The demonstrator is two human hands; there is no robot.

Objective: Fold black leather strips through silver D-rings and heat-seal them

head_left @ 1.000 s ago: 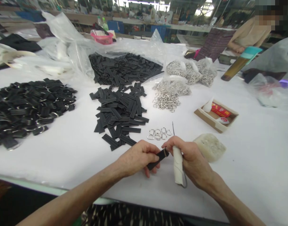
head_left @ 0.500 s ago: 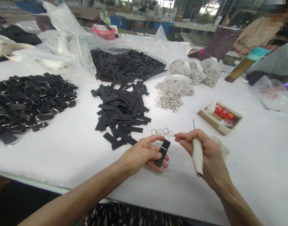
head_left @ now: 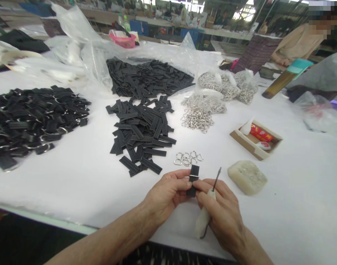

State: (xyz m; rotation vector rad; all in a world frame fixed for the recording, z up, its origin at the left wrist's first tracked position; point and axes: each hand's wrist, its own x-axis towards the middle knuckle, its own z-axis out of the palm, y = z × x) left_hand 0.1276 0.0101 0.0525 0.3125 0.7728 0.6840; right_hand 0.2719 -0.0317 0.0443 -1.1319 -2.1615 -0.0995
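Observation:
My left hand (head_left: pixel 165 193) pinches a short black strap piece (head_left: pixel 193 179) with a metal ring through it, held upright just above the white table (head_left: pixel 74 184). My right hand (head_left: pixel 222 211) meets it from the right; its fingers press on the strap while the palm grips a white-wrapped tool (head_left: pixel 203 219) whose thin dark tip (head_left: pixel 217 175) points up. A few loose metal D-rings (head_left: pixel 187 158) lie just beyond the hands. A pile of flat black strips (head_left: pixel 142 134) lies ahead of my left hand.
A heap of black strips fitted with rings (head_left: pixel 33 121) lies far left. More strips on clear plastic (head_left: pixel 149 77), bags of metal rings (head_left: pixel 226 86) and loose rings (head_left: pixel 197 119) sit behind. A pale waxy block (head_left: pixel 247 176) and a cardboard tray (head_left: pixel 255 140) lie right. A person sits far right (head_left: pixel 298 42).
My right hand has come back to the strap from the right and now presses on it with the left. The strap has turned upright, and the waxy block is uncovered.

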